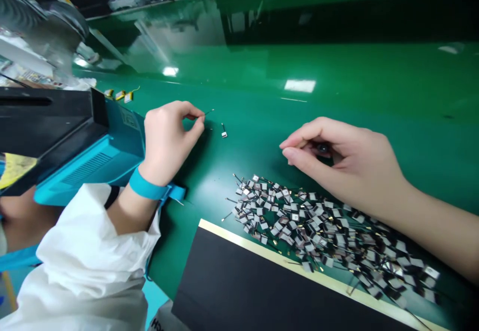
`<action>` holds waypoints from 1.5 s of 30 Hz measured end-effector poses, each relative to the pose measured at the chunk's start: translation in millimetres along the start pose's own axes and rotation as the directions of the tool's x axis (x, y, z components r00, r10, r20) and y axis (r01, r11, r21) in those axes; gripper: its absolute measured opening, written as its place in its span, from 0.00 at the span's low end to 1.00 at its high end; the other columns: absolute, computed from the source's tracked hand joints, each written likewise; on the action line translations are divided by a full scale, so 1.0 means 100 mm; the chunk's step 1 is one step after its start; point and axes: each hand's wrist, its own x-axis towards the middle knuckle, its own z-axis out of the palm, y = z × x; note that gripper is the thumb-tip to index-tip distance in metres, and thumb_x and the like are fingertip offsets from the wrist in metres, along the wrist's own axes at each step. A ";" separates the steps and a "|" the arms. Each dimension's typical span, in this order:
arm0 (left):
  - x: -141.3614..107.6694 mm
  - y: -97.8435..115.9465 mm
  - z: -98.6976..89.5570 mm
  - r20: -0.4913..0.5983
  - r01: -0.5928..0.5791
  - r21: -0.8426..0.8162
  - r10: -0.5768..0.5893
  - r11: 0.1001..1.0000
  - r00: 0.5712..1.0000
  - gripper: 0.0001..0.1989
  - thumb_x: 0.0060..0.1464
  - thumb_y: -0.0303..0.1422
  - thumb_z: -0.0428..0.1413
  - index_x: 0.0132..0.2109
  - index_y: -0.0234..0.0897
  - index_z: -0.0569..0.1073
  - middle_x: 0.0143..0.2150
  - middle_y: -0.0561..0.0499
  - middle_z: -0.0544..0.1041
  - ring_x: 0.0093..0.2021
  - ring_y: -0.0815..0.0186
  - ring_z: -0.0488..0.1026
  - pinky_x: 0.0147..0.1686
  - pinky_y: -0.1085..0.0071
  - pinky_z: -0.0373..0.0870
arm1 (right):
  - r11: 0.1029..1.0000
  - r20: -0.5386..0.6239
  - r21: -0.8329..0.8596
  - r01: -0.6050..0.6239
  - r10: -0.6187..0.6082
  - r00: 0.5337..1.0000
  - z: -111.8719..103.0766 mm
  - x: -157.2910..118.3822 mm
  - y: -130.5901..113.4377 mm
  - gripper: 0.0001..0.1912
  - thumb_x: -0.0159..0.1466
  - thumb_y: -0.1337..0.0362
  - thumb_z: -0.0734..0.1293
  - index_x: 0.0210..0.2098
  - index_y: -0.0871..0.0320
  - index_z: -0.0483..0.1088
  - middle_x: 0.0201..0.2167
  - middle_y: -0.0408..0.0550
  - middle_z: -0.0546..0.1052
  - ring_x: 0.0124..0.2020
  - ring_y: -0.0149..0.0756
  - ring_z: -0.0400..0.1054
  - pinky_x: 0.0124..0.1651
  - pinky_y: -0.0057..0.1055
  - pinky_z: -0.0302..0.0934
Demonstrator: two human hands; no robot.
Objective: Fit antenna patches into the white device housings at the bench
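Note:
My left hand [170, 134], with a blue strap round the wrist, pinches a thin dark lead [209, 112] between thumb and forefinger; whatever else it holds is hidden. Just right of those fingertips, a single small part with a whitish square body and a short lead [224, 134] lies on the green mat. My right hand [344, 156] is above the mat, thumb and forefinger pressed together. A small dark round thing [322, 148] shows inside its curled fingers, too unclear to name. Below this hand spreads a pile of similar small square parts with leads [288, 216].
A black board with a pale yellow edge [239, 276] borders the pile in front. To the left stands a black and blue device [93, 161]. Several small yellow parts [123, 95] lie behind it. A grey duct [48, 27] stands at the upper left on the green mat [374, 86].

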 end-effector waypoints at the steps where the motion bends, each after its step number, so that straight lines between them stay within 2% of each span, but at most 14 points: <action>1: 0.02 -0.03 0.03 0.059 0.023 0.018 -0.024 1.000 0.998 0.04 0.50 0.31 0.53 0.32 0.37 0.73 0.31 0.55 0.75 0.34 0.65 0.71 0.35 0.71 0.66 | 1.000 0.004 -0.003 0.008 -0.008 1.000 0.00 0.00 0.00 0.02 0.58 0.69 0.63 0.29 0.58 0.65 0.26 0.41 0.71 0.24 0.23 0.63 0.22 0.21 0.57; 4: 0.07 -0.09 0.09 0.176 0.057 0.062 -0.067 0.996 0.982 0.05 0.50 0.30 0.54 0.33 0.37 0.74 0.31 0.54 0.75 0.34 0.63 0.72 0.34 0.68 0.66 | 1.000 0.003 -0.006 0.025 -0.025 1.000 -0.01 -0.01 0.01 0.03 0.58 0.70 0.64 0.29 0.57 0.65 0.25 0.41 0.71 0.23 0.23 0.62 0.22 0.22 0.57; 7: 0.07 -0.12 0.06 0.205 0.047 0.070 -0.060 0.996 0.977 0.06 0.50 0.30 0.54 0.33 0.37 0.75 0.33 0.54 0.76 0.34 0.61 0.72 0.35 0.67 0.67 | 0.999 0.007 -0.004 0.032 -0.031 0.999 -0.01 -0.01 0.01 0.03 0.58 0.70 0.64 0.29 0.57 0.65 0.25 0.40 0.71 0.23 0.22 0.62 0.21 0.21 0.57; 12: 0.02 0.00 -0.01 0.092 -0.038 -0.079 0.046 0.996 0.995 0.07 0.51 0.33 0.54 0.38 0.39 0.74 0.36 0.53 0.75 0.35 0.64 0.71 0.33 0.70 0.66 | 1.000 0.001 -0.008 0.026 -0.026 1.000 -0.01 -0.01 0.00 0.03 0.58 0.71 0.64 0.29 0.58 0.65 0.25 0.40 0.70 0.23 0.21 0.61 0.22 0.21 0.56; 14: -0.01 0.09 0.01 0.088 -0.074 -0.106 0.084 0.992 0.993 0.09 0.51 0.38 0.54 0.35 0.38 0.74 0.33 0.54 0.75 0.33 0.65 0.71 0.30 0.71 0.65 | 1.000 0.002 -0.010 0.022 -0.022 1.000 -0.01 0.00 0.00 0.03 0.58 0.71 0.64 0.29 0.58 0.65 0.24 0.40 0.70 0.22 0.21 0.61 0.22 0.20 0.56; 16: -0.03 0.16 0.08 0.109 -0.120 -0.056 0.126 0.991 0.986 0.11 0.51 0.40 0.54 0.33 0.37 0.74 0.31 0.53 0.74 0.32 0.65 0.71 0.29 0.71 0.64 | 1.000 0.002 -0.010 0.015 -0.015 1.000 0.00 0.00 0.00 0.02 0.58 0.70 0.64 0.29 0.59 0.66 0.24 0.40 0.70 0.22 0.20 0.61 0.22 0.19 0.56; 18: -0.03 0.20 0.14 0.127 -0.166 -0.013 0.166 0.986 0.978 0.09 0.52 0.38 0.54 0.32 0.36 0.73 0.32 0.53 0.74 0.32 0.64 0.71 0.30 0.71 0.64 | 1.000 -0.001 -0.003 0.009 -0.009 1.000 0.00 0.00 0.00 0.02 0.57 0.70 0.64 0.28 0.59 0.66 0.24 0.40 0.70 0.22 0.20 0.61 0.22 0.19 0.55; 20: -0.05 0.23 0.17 0.111 -0.200 -0.056 0.206 0.978 0.972 0.06 0.52 0.34 0.54 0.34 0.36 0.73 0.33 0.53 0.74 0.33 0.66 0.71 0.31 0.72 0.65 | 1.000 -0.002 0.010 0.003 -0.003 1.000 0.00 0.00 0.00 0.02 0.57 0.71 0.64 0.28 0.60 0.66 0.22 0.39 0.69 0.21 0.19 0.59 0.22 0.18 0.54; 22: -0.08 0.28 0.16 0.053 -0.237 -0.173 0.249 0.956 0.967 0.05 0.52 0.31 0.54 0.37 0.36 0.72 0.33 0.54 0.75 0.34 0.68 0.72 0.33 0.74 0.67 | 1.000 0.016 0.019 -0.006 0.006 1.000 0.00 0.01 0.00 0.01 0.57 0.71 0.64 0.29 0.61 0.67 0.22 0.39 0.68 0.20 0.19 0.57 0.22 0.18 0.53; 25: -0.18 0.41 0.09 -0.066 -0.310 -0.338 0.306 0.889 0.950 0.08 0.52 0.29 0.54 0.42 0.36 0.70 0.35 0.55 0.75 0.34 0.71 0.72 0.36 0.77 0.69 | 1.000 0.058 0.015 -0.001 0.000 0.998 0.00 0.02 0.00 0.06 0.56 0.68 0.66 0.34 0.61 0.68 0.26 0.40 0.70 0.20 0.19 0.56 0.23 0.19 0.54; 30: -0.31 0.62 -0.03 -0.180 -0.431 -0.405 0.392 0.806 0.902 0.10 0.52 0.28 0.55 0.43 0.40 0.68 0.38 0.57 0.75 0.34 0.73 0.73 0.35 0.80 0.71 | 0.999 0.040 0.020 0.048 -0.048 0.998 -0.01 0.01 -0.02 0.06 0.56 0.67 0.66 0.35 0.60 0.69 0.27 0.39 0.71 0.21 0.19 0.57 0.24 0.18 0.55; 33: -0.29 0.63 -0.09 -0.151 -0.466 -0.415 0.446 0.781 0.882 0.07 0.52 0.28 0.55 0.40 0.40 0.69 0.37 0.58 0.75 0.34 0.72 0.74 0.35 0.80 0.72 | 0.996 0.031 0.043 0.073 -0.074 0.997 -0.01 0.00 -0.03 0.05 0.56 0.67 0.66 0.33 0.59 0.69 0.25 0.38 0.71 0.22 0.18 0.58 0.24 0.18 0.55; 37: -0.25 0.58 -0.15 -0.053 -0.427 -0.478 0.460 0.768 0.886 0.06 0.52 0.28 0.55 0.39 0.38 0.70 0.37 0.56 0.75 0.36 0.70 0.73 0.36 0.80 0.73 | 0.995 0.031 0.061 0.082 -0.084 0.996 -0.02 -0.01 -0.05 0.03 0.55 0.68 0.67 0.30 0.60 0.69 0.25 0.39 0.72 0.23 0.18 0.61 0.24 0.17 0.56; 45: -0.28 0.52 -0.13 -0.081 -0.427 -0.503 0.451 0.751 0.889 0.08 0.49 0.26 0.57 0.39 0.36 0.71 0.38 0.55 0.75 0.35 0.68 0.73 0.38 0.75 0.74 | 0.985 -0.005 0.087 0.149 -0.149 0.989 -0.03 -0.03 -0.06 0.01 0.57 0.69 0.65 0.29 0.60 0.67 0.25 0.40 0.71 0.26 0.21 0.64 0.25 0.19 0.58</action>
